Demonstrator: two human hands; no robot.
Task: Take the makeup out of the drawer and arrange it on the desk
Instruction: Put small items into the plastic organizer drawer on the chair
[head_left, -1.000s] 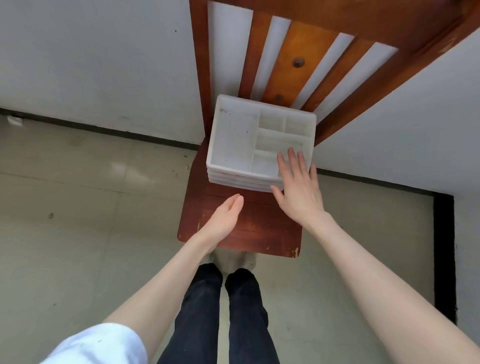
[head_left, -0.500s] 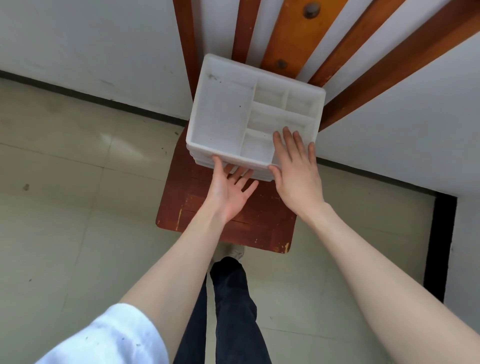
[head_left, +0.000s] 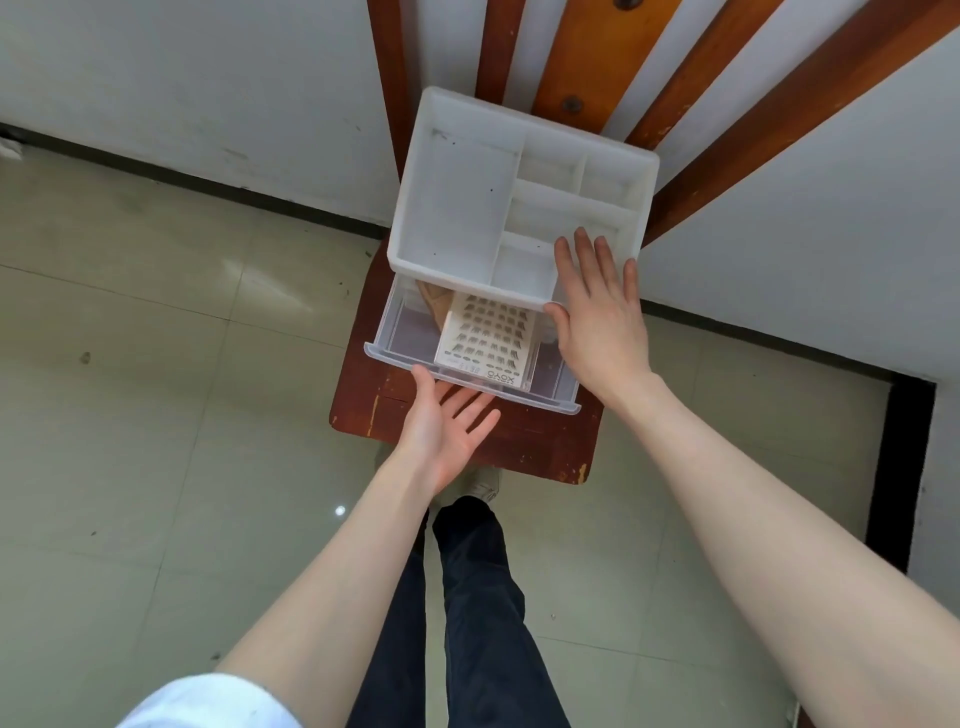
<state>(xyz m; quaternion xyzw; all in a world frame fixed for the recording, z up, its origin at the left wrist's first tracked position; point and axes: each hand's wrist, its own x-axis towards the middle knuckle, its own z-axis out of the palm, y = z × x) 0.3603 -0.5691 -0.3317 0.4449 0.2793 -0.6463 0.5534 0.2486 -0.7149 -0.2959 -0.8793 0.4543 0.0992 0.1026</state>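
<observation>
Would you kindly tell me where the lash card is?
Head view, centre: the lash card lies in the open drawer, between the left hand and right hand.

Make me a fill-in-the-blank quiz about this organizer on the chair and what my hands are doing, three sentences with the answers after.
1. The clear drawer of the white organizer is pulled ____.
2. The organizer stands on a wooden ____.
3. The right hand rests flat on the organizer's top, and the left hand touches the drawer's ____ edge, palm up, below the lash card lying inside.

Missing words: open; chair; front
</observation>
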